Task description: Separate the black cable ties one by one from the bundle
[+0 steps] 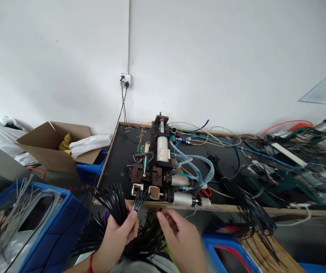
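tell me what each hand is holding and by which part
The left hand grips a bundle of black cable ties around its middle. The right hand looks empty.

Below the small machine (158, 167), the right hand (181, 237) is motion-blurred, its wrist cut by the bottom edge; the black cable bundle (117, 206) disappears behind the left hand (120, 231).

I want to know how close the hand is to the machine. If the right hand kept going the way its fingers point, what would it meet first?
Probably the fanned black wires held by the left hand; the right hand points there, though depth is unclear.
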A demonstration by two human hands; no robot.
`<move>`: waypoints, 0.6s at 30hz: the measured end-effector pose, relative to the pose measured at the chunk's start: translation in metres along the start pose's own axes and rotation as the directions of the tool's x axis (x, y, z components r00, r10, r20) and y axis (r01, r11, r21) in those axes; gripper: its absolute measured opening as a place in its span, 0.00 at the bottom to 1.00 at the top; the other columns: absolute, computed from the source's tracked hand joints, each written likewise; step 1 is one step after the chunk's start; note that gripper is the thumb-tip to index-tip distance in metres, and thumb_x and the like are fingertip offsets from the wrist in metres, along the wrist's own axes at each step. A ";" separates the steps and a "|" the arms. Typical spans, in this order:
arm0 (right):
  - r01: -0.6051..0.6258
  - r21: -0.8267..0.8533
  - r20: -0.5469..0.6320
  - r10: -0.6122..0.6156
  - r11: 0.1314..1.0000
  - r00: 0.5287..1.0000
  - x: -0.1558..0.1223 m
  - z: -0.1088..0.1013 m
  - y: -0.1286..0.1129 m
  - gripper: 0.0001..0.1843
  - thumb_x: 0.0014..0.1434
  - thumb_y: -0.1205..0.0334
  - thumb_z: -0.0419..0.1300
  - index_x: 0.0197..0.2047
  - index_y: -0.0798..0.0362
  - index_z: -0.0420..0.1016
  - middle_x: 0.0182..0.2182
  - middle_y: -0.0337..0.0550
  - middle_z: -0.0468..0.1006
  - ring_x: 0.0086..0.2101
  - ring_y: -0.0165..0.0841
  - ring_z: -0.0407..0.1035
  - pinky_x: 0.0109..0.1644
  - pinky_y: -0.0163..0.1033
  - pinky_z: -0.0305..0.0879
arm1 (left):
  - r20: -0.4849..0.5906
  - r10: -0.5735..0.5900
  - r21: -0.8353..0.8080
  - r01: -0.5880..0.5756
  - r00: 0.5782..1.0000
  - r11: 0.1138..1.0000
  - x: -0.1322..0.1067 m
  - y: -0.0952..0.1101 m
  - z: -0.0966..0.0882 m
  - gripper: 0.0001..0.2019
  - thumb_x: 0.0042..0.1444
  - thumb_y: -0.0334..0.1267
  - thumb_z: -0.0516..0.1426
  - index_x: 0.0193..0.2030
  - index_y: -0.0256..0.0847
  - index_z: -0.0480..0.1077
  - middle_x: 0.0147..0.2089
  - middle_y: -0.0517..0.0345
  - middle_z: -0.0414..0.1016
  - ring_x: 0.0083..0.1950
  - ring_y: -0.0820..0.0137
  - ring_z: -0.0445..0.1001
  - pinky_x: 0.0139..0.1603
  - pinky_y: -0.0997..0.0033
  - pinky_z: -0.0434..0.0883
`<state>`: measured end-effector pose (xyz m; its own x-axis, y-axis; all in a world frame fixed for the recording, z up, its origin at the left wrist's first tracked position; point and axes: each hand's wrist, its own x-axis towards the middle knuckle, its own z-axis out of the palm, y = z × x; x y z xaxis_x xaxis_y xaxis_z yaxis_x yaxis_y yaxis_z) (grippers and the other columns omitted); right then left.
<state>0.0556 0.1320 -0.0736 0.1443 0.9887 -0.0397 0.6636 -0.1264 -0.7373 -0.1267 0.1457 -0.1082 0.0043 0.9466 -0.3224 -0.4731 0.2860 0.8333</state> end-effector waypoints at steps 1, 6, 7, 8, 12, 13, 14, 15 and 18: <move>0.069 0.171 0.008 -0.071 0.983 0.997 0.006 0.009 -0.019 0.17 0.64 0.44 0.59 0.35 0.47 0.80 0.26 0.44 0.80 0.27 0.40 0.73 0.30 0.41 0.64 | 0.027 0.006 0.014 -0.007 1.000 1.000 0.000 -0.001 0.000 0.22 0.50 0.54 0.69 0.37 0.43 0.65 0.19 0.68 0.67 0.18 0.77 0.62 0.18 0.81 0.58; 0.151 0.533 -0.035 -0.156 0.833 0.987 0.014 0.042 -0.059 0.23 0.67 0.49 0.58 0.22 0.51 0.68 0.17 0.35 0.65 0.20 0.31 0.61 0.24 0.34 0.57 | 0.102 0.088 0.109 -0.099 0.991 0.989 0.004 -0.005 0.000 0.19 0.58 0.55 0.63 0.37 0.41 0.66 0.19 0.64 0.71 0.12 0.80 0.55 0.13 0.80 0.51; 0.164 0.531 -0.061 -0.155 0.831 0.986 0.012 0.043 -0.057 0.24 0.67 0.50 0.58 0.22 0.51 0.68 0.17 0.35 0.65 0.20 0.30 0.61 0.24 0.34 0.57 | 0.087 0.116 0.124 -0.126 0.989 0.984 0.006 -0.004 0.000 0.18 0.59 0.55 0.62 0.37 0.41 0.67 0.20 0.63 0.73 0.12 0.79 0.57 0.13 0.79 0.54; 0.182 0.517 -0.102 -0.150 0.837 0.983 0.010 0.044 -0.054 0.23 0.68 0.50 0.57 0.23 0.51 0.69 0.18 0.35 0.66 0.21 0.31 0.62 0.25 0.34 0.58 | 0.057 0.147 0.135 -0.154 0.987 0.979 0.007 -0.003 0.000 0.18 0.60 0.54 0.62 0.38 0.40 0.68 0.22 0.61 0.75 0.13 0.76 0.62 0.14 0.77 0.60; 0.256 0.448 -0.314 -0.118 0.857 0.942 0.003 0.042 -0.036 0.18 0.71 0.51 0.53 0.33 0.51 0.74 0.26 0.42 0.77 0.28 0.35 0.71 0.33 0.36 0.66 | -0.102 0.260 0.088 -0.251 0.960 0.964 0.010 0.008 0.002 0.15 0.61 0.50 0.62 0.38 0.40 0.71 0.26 0.58 0.77 0.26 0.68 0.75 0.29 0.70 0.75; 0.263 0.442 -0.317 -0.125 0.858 0.940 0.003 0.042 -0.034 0.18 0.72 0.52 0.52 0.34 0.51 0.73 0.26 0.42 0.78 0.27 0.35 0.72 0.33 0.36 0.66 | -0.116 0.268 0.062 -0.262 0.956 0.963 0.011 0.010 0.003 0.14 0.62 0.50 0.61 0.39 0.40 0.71 0.24 0.61 0.74 0.24 0.70 0.72 0.27 0.72 0.73; 0.263 0.438 -0.275 -0.151 0.860 0.949 0.003 0.044 -0.033 0.17 0.72 0.53 0.51 0.34 0.50 0.72 0.24 0.40 0.77 0.25 0.34 0.71 0.32 0.35 0.65 | -0.110 0.261 0.043 -0.258 0.959 0.965 0.011 0.011 0.002 0.14 0.63 0.50 0.61 0.41 0.40 0.71 0.21 0.65 0.70 0.20 0.73 0.67 0.22 0.75 0.69; 0.260 0.432 -0.200 -0.189 0.864 0.961 0.004 0.046 -0.033 0.17 0.73 0.54 0.50 0.34 0.50 0.72 0.21 0.38 0.76 0.23 0.33 0.70 0.30 0.35 0.64 | -0.087 0.237 0.037 -0.235 0.968 0.971 0.011 0.010 0.002 0.14 0.63 0.50 0.61 0.41 0.40 0.71 0.18 0.68 0.65 0.17 0.75 0.61 0.17 0.78 0.63; 0.258 0.389 0.028 -0.291 0.884 0.956 0.006 0.050 -0.036 0.15 0.72 0.55 0.51 0.36 0.50 0.74 0.21 0.37 0.77 0.21 0.32 0.70 0.27 0.34 0.61 | -0.010 0.118 0.078 -0.117 0.993 0.990 0.011 0.006 -0.001 0.17 0.58 0.52 0.65 0.36 0.39 0.70 0.15 0.72 0.57 0.14 0.80 0.50 0.13 0.81 0.51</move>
<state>-0.0041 0.1467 -0.0806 -0.0760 0.9845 0.1581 0.3386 0.1746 -0.9246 -0.1301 0.1580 -0.1075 -0.0602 0.9722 -0.2261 -0.3999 0.1840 0.8979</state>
